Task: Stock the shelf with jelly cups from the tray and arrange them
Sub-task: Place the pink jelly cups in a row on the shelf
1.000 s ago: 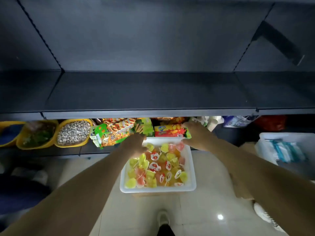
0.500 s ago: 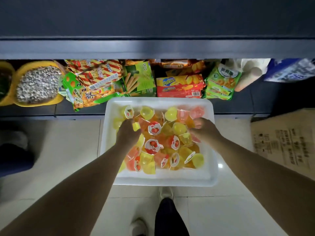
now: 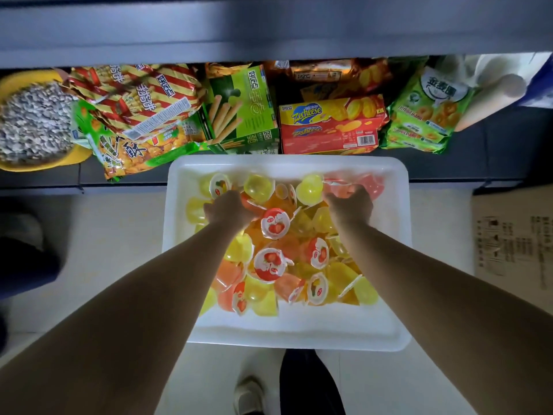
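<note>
A white tray (image 3: 287,333) sits on the floor in front of the shelving, filled with several yellow, orange and pink jelly cups (image 3: 270,263). Both of my hands are down in the pile at the tray's far end. My left hand (image 3: 229,208) curls its fingers round an orange cup beside a yellow one (image 3: 258,187). My right hand (image 3: 350,205) curls round pink cups (image 3: 339,187) near the far right corner. The fingertips of both hands are hidden in the pile. The grey shelf edge (image 3: 269,49) runs across the top of the view.
On the bottom shelf behind the tray lie snack bags (image 3: 134,97), a green biscuit-stick box (image 3: 242,109), red and yellow Zecheese boxes (image 3: 329,127) and green cookie packs (image 3: 428,109). A yellow bowl of seeds (image 3: 33,124) stands left. A cardboard box (image 3: 514,235) stands right. My shoe (image 3: 248,396) is below the tray.
The view tilted down from the empty shelf onto the tray. Both hands dropped from the tray's far rim into the cups, then slid toward the far end and closed on cups.
</note>
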The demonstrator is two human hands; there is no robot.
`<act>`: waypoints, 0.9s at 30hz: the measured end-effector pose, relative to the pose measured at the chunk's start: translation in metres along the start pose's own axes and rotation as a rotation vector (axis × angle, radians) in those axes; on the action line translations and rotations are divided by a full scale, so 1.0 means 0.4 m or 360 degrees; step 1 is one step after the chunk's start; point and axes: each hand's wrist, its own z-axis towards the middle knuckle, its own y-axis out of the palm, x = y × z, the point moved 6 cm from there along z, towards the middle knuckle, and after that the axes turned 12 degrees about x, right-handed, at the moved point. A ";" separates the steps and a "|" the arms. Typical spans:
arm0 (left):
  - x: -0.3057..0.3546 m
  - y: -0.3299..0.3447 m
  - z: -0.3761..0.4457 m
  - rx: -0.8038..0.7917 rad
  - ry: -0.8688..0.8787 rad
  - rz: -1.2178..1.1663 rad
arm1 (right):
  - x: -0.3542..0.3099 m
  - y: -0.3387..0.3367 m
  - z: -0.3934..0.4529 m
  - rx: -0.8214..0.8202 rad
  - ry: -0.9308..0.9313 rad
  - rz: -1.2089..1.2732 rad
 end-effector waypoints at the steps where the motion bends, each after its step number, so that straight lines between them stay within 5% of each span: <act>1: 0.001 0.000 0.005 -0.0002 0.0013 -0.0014 | -0.001 -0.001 0.000 0.0019 0.0006 0.0007; 10: -0.031 -0.062 -0.071 0.0262 0.0142 -0.0665 | 0.012 -0.047 -0.041 -0.0113 -0.0341 0.0062; 16: -0.016 -0.133 -0.155 0.0224 0.0112 -0.0974 | -0.015 -0.128 -0.133 -0.0196 -0.0423 0.0197; 27: 0.036 -0.517 -0.549 0.0309 0.0254 -0.1564 | -0.225 -0.584 -0.454 -0.0289 -0.0616 0.0834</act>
